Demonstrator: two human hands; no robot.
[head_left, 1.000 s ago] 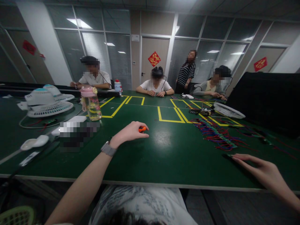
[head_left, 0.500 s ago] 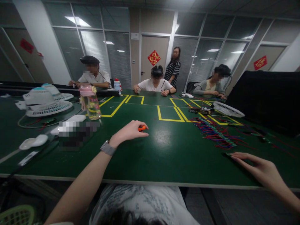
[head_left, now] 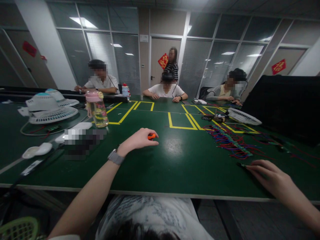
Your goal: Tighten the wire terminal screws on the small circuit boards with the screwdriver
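My left hand (head_left: pixel 140 139) is closed around a small orange object (head_left: pixel 151 136), with only its orange end showing between thumb and fingers; the kind of thing cannot be made out. It rests over the middle of the green table (head_left: pixel 160 173). At the right, near the table's front edge, my right hand (head_left: pixel 271 176) pinches the end of a small dark green circuit board (head_left: pixel 241 165) between thumb and fingers. Beyond that board lies a row of small green circuit boards (head_left: pixel 233 143) with red and blue wires sticking out on both sides.
A pink-lidded bottle (head_left: pixel 97 110), white fans (head_left: pixel 52 111) and a white open case (head_left: pixel 37 150) stand at left. Yellow tape (head_left: pixel 182 127) marks rectangles on the table. A large black panel (head_left: pixel 282 110) rises at right. Several people (head_left: pixel 165 90) are across the table.
The standing person has moved left, behind the seated person in the middle. My right hand has shifted slightly, its fingers curling more over the board. My left hand stays put.
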